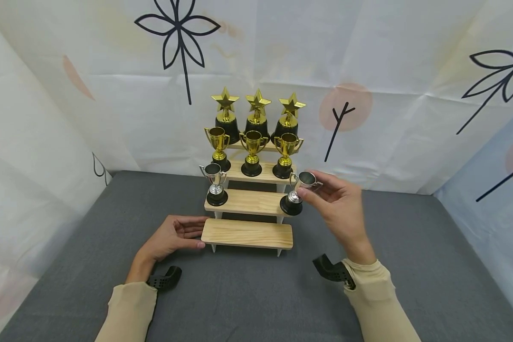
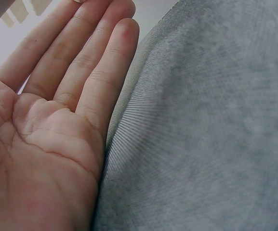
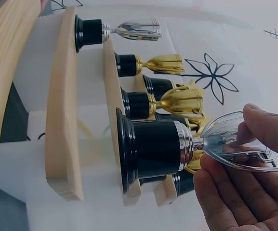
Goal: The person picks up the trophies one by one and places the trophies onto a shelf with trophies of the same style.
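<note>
My right hand [image 1: 339,209] pinches a silver trophy cup [image 1: 296,192] by its bowl, at the right end of the stand's second step from the bottom. In the right wrist view the held cup's black base [image 3: 151,149] stands apart from that step [image 3: 61,110]. Another silver trophy cup [image 1: 215,183] stands on the left end of the same step. My left hand [image 1: 177,235] is at the left end of the bottom step [image 1: 248,233], its fingers fairly straight beside the wood. The left wrist view shows the palm [image 2: 42,154] with nothing held.
Gold trophy cups [image 1: 252,151] stand in a row on the third step, and gold star trophies [image 1: 257,111] on the top one. A grey cloth [image 1: 256,294] covers the table. Behind hangs a white printed sheet [image 1: 282,57].
</note>
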`<state>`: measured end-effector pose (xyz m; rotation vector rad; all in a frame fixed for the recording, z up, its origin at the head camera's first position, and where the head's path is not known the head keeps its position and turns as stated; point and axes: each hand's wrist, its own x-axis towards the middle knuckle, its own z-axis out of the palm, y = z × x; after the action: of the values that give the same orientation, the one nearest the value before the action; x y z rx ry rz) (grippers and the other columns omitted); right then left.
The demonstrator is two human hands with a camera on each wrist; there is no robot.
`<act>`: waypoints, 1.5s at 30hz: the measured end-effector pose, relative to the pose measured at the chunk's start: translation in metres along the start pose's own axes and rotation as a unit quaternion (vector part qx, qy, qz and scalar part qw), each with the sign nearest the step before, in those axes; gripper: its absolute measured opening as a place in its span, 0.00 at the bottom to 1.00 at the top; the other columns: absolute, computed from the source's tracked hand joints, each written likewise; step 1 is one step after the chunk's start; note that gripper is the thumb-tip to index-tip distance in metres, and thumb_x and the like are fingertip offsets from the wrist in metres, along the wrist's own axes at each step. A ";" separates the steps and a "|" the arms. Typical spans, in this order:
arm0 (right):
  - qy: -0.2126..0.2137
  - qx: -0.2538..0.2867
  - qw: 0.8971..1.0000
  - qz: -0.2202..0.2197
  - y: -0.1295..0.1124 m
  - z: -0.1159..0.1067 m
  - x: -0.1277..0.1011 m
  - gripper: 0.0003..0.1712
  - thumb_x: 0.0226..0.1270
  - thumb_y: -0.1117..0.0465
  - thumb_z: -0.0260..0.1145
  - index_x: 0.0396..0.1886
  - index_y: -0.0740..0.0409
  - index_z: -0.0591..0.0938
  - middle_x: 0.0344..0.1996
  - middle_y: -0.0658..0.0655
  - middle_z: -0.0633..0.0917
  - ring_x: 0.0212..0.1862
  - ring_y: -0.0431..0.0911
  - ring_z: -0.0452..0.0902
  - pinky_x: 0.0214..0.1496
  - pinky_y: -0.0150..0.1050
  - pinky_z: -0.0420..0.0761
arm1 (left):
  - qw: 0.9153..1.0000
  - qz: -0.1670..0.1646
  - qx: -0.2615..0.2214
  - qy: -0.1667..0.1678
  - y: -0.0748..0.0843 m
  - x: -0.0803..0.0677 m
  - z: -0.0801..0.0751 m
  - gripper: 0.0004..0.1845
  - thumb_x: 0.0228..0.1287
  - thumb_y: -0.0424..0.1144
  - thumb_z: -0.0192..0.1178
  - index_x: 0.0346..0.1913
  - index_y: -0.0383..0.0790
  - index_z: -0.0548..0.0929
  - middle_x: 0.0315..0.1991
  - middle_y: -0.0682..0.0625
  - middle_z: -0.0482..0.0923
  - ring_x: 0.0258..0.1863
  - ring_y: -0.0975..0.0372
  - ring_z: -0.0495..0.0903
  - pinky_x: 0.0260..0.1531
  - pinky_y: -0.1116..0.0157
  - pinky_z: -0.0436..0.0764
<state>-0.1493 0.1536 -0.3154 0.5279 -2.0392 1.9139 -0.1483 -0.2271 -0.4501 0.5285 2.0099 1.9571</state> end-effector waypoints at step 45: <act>-0.075 -0.013 0.997 0.000 0.011 0.060 0.021 0.21 0.61 0.71 0.75 0.55 0.70 0.85 0.44 0.63 0.88 0.44 0.46 0.86 0.54 0.41 0.86 | 1.000 0.004 -0.002 -0.001 -0.001 0.001 0.000 0.40 0.49 0.21 0.76 0.66 0.16 0.70 0.62 0.24 0.72 0.56 0.60 0.83 0.56 0.61 0.83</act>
<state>-0.1703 0.0933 -0.3198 0.6839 -2.1532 1.8962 -0.1494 -0.2271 -0.4509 0.5385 2.0050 1.9633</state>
